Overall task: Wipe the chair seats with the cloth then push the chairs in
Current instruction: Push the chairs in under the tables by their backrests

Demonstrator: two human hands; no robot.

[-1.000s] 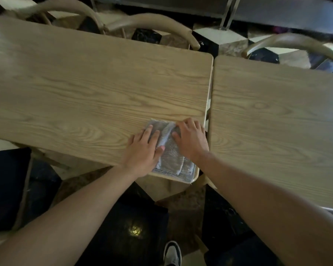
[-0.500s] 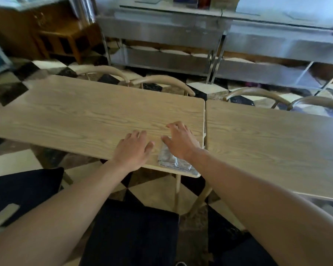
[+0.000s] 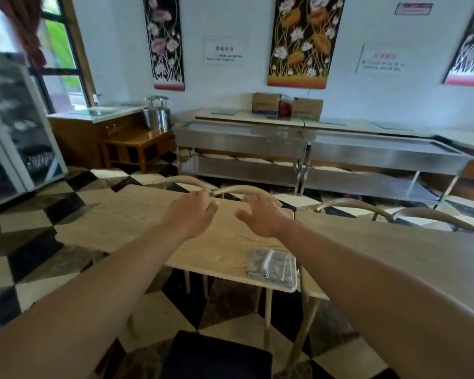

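Observation:
A folded grey cloth (image 3: pixel 271 265) lies on the near right corner of the left wooden table (image 3: pixel 137 214), untouched. My left hand (image 3: pixel 189 212) and my right hand (image 3: pixel 260 214) hover above the table's far part, fingers spread, holding nothing. A dark chair seat (image 3: pixel 216 356) shows at the bottom, in front of the table's near edge. Curved wooden chair backs (image 3: pixel 246 191) rise behind the far edge, and two more chair backs (image 3: pixel 353 205) stand behind the right table (image 3: pixel 394 250).
A steel counter (image 3: pixel 312 149) with cardboard boxes runs along the back wall. A wooden cabinet (image 3: pixel 112 138) and a glass-fronted fridge (image 3: pixel 14 127) stand at the left. The floor is black-and-white checkered tile.
Both hands left the cloth and rose forward over the table. The camera tilted up from the tabletop to the room.

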